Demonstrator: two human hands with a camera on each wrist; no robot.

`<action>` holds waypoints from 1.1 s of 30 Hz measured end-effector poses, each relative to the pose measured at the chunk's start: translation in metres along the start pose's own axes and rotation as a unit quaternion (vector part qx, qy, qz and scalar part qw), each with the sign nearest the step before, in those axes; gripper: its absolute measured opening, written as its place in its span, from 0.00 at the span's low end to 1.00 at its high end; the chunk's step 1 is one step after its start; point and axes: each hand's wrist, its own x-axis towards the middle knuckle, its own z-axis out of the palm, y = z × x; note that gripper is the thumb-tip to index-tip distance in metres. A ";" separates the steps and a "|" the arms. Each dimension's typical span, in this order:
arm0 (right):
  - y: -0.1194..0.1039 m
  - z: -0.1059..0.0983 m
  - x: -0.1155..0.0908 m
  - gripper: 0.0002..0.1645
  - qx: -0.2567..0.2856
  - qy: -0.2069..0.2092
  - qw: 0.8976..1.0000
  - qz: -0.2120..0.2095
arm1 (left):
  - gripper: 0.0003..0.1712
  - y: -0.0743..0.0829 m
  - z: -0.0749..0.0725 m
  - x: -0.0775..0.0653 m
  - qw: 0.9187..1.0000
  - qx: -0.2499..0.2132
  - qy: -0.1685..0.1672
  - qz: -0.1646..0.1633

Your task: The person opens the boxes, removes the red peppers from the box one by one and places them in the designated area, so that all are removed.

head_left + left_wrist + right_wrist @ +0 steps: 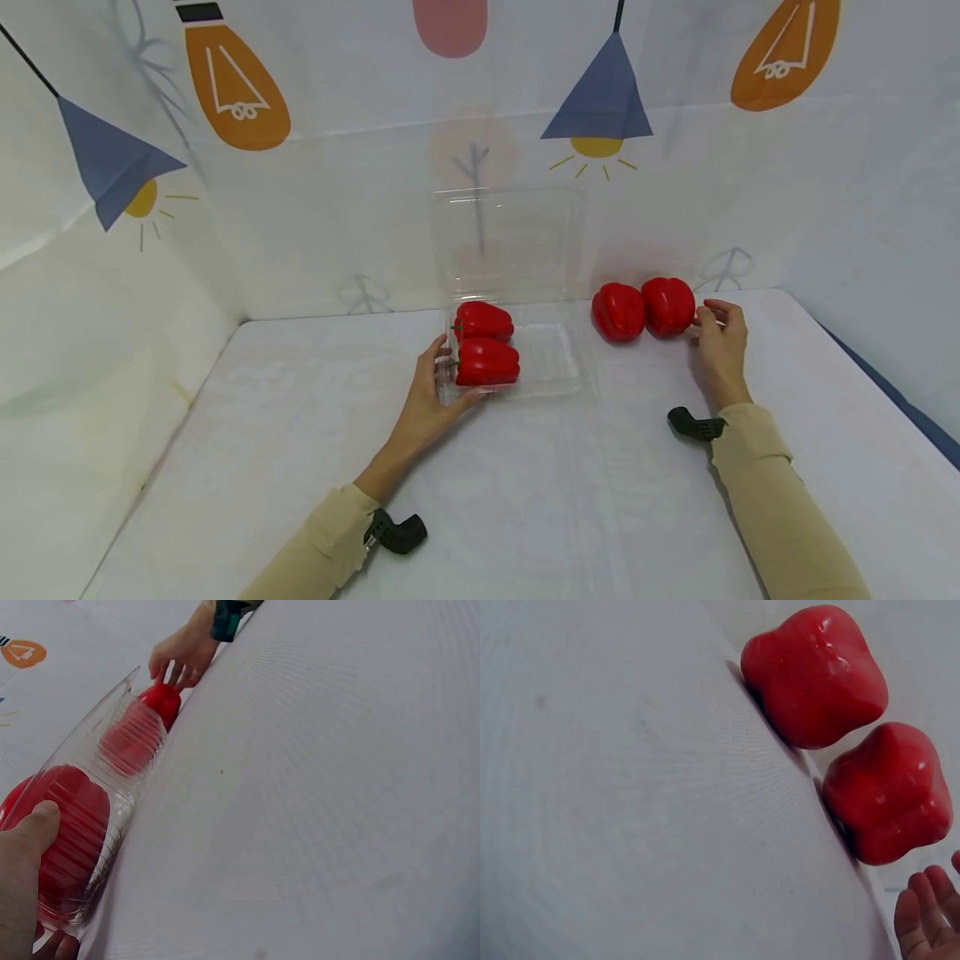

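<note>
A clear plastic clamshell box (553,360) lies on the table, its see-through lid (525,237) raised at the back. Two red bell peppers, a rear one (483,321) and a front one (487,362), lie in the left part of the box. My left hand (429,402) grips the box's left end; its thumb (41,825) presses the front wall in the left wrist view. Right of the box sit two more bell peppers, one (618,312) beside the other (668,307). My right hand (723,346) is beside the rightmost pepper, fingers loosely bent, holding nothing.
A white-covered table (300,467) bears everything. Behind it hangs a white cloth (337,208) printed with lamps and bulbs. Dark wrist devices are on the left (400,533) and right (696,425) forearms.
</note>
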 end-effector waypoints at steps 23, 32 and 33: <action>-0.042 0.022 -0.020 0.18 -0.085 -0.042 0.976 -0.197 | 0.55 0.000 -0.001 0.000 1.000 0.006 0.007 0.017; -0.045 0.039 -0.035 0.17 -0.133 -0.139 0.940 -0.283 | 0.56 -0.001 -0.001 0.001 1.000 0.002 0.001 0.021; -0.045 0.040 -0.037 0.17 -0.136 -0.147 0.937 -0.285 | 0.55 -0.001 -0.001 0.001 1.000 0.004 -0.001 0.021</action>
